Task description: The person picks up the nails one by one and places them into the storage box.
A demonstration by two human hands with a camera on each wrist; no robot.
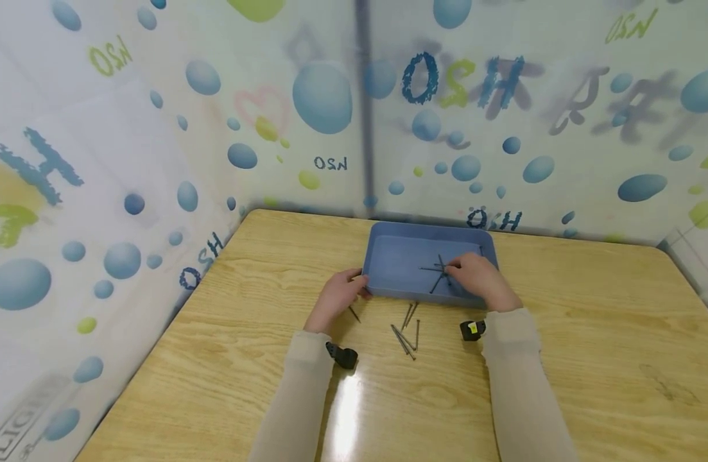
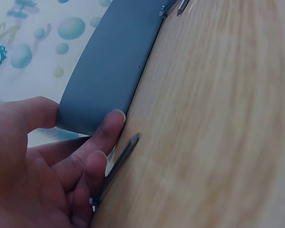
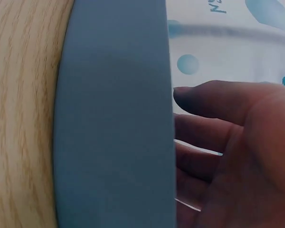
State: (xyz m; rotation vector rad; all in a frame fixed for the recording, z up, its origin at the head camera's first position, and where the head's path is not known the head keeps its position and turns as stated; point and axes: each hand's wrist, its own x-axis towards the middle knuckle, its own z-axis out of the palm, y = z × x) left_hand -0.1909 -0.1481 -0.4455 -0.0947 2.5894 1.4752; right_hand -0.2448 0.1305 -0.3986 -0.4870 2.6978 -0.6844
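Note:
The blue plastic tray (image 1: 400, 253) lies toward the back of the wooden table. My left hand (image 1: 337, 296) grips its near left corner, thumb at the rim and fingertips low against the outer wall (image 2: 104, 61). Under those fingers a dark nail (image 2: 116, 166) rests on the wood. Inside the tray, my right hand (image 1: 477, 276) reaches down over several crossed nails (image 1: 434, 269), fingertips right at them. In the right wrist view the tray wall hides the fingertips, so I cannot tell whether they pinch a nail.
Several loose nails (image 1: 405, 340) lie on the table (image 1: 590, 333) in front of the tray, between the forearms. Another nail (image 1: 481, 249) is at the tray's right end. A patterned wall (image 1: 307, 173) stands right behind the table's back edge.

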